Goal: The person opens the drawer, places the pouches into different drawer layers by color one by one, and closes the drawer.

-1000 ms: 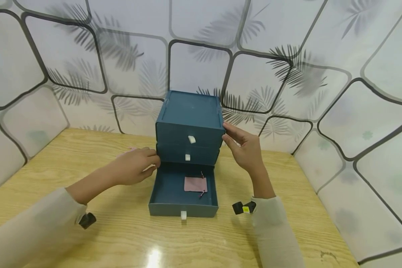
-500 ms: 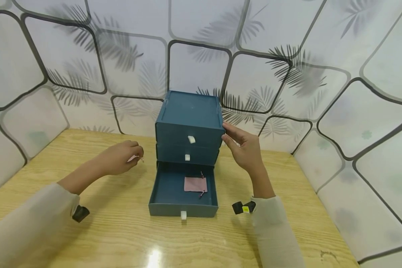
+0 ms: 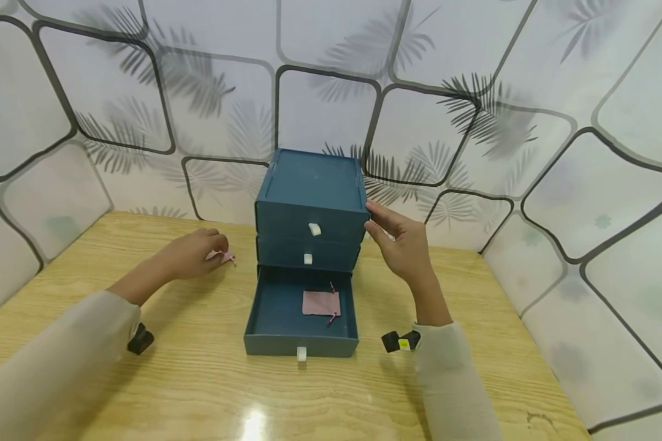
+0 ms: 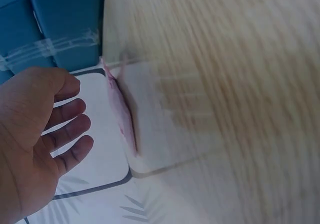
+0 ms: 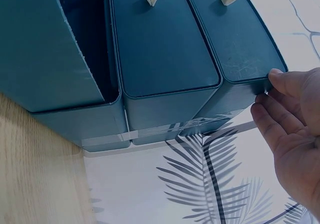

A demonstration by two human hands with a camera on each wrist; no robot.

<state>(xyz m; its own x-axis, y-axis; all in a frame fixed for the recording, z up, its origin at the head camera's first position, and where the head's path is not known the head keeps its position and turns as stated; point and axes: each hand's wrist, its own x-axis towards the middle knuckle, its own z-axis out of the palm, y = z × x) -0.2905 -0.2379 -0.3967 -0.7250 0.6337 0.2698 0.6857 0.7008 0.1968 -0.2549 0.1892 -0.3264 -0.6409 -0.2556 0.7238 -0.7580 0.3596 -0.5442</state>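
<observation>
A dark blue three-drawer box stands on the table, its bottom drawer pulled out. A pink drawstring pouch lies flat in that drawer. My left hand is over the table left of the box, beside a second pink pouch that it partly covers in the head view. In the left wrist view its loosely bent fingers hold nothing, and the pouch appears apart from them. At the box's upper right front corner, my right hand touches with thumb and fingertips.
White pull tabs stick out from the drawer fronts. Clear tape runs along the box's side. The wood-grain table meets patterned walls behind and at both sides.
My left hand has moved left from the box's side to the pouch on the table. More of that pouch shows now than half a second ago. My right hand stays at the box's corner.
</observation>
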